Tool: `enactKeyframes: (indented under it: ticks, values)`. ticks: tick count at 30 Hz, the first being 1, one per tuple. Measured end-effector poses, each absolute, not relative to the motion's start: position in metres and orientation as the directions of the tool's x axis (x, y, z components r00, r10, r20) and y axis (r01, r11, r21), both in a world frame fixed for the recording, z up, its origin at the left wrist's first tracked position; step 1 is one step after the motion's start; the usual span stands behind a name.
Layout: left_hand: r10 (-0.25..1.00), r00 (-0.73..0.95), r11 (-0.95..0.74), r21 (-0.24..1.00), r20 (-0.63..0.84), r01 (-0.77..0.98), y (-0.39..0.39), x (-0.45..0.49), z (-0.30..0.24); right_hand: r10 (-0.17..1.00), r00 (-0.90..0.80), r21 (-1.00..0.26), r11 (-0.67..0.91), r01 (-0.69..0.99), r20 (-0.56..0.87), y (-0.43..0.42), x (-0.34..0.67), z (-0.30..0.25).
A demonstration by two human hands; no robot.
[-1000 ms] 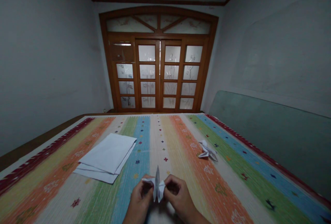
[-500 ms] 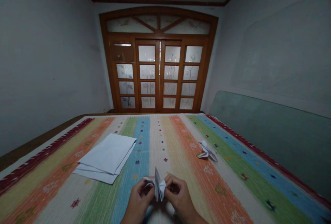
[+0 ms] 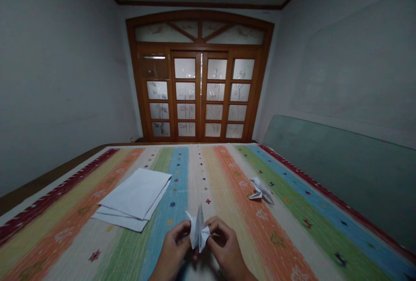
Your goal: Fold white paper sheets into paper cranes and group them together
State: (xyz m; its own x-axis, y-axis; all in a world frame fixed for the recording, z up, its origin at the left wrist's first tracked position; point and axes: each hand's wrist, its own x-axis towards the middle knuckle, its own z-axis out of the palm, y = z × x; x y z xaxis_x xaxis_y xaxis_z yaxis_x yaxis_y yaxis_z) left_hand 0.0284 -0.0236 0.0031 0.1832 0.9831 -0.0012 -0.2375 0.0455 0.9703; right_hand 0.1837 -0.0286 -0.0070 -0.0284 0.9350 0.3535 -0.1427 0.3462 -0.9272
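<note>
Between my hands, near the front of the table, is a white folded paper crane (image 3: 199,229) with a pointed part standing up in its middle. My left hand (image 3: 178,240) pinches its left side, where a thin tip sticks out above my fingers. On the other side, my right hand (image 3: 224,242) has thumb and forefinger closed on the right end of the paper. Another folded paper crane (image 3: 261,191) lies on the cloth, ahead and to the right. A small stack of white paper sheets (image 3: 136,194) rests ahead and to the left.
A striped tablecloth (image 3: 234,211) covers the table, whose dark wooden edge (image 3: 48,170) shows at the left. Along the right side stands a pale green panel (image 3: 325,155). Beyond the far edge are wooden doors with glass panes (image 3: 200,95).
The folded paper has turned slightly between my hands, and its thin left tip now shows. My left hand has shifted a little left and down its side.
</note>
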Motion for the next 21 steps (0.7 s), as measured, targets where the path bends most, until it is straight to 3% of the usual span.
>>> enactKeyframes:
  ticks: [5, 9, 14, 21]
  values:
    - [0.993, 0.102, -0.034, 0.962, 0.064, -0.271, -0.022, 0.022, -0.001, 0.926, 0.014, -0.926, 0.378, -0.011, 0.378, -0.028, 0.185, -0.003]
    - [0.989, 0.004, -0.142, 0.973, 0.146, -0.183, -0.022, 0.018, -0.004, 0.907, 0.022, -0.901, 0.413, 0.131, 0.420, -0.029, 0.185, -0.004]
    - [0.985, 0.016, -0.173, 0.983, 0.174, -0.058, -0.019, 0.017, -0.006, 0.884, -0.007, -0.850, 0.450, 0.274, 0.467, -0.030, 0.186, -0.011]
    - [0.962, -0.008, -0.271, 0.959, 0.272, 0.082, -0.016, 0.012, 0.005, 0.899, -0.075, -0.867, 0.436, 0.243, 0.431, -0.030, 0.186, -0.011]
